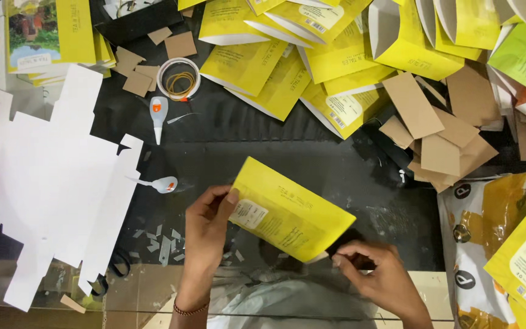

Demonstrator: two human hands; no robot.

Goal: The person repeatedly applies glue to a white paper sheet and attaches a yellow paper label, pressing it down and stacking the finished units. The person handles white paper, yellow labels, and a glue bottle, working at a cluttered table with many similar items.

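Yellow folded carton (290,210) sits clasped in my left grip (208,222) at its edge, my right grip (375,268) pinching its lower corner, glue bottle (164,184) just left.

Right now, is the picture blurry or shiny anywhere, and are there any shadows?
In the head view, the yellow carton held by the left hand and right hand looks sharp. The dark table shows soft sheen. Its glassy front edge reflects light. The white cardboard cutout looks very bright. Shadows are faint, mostly under the carton.
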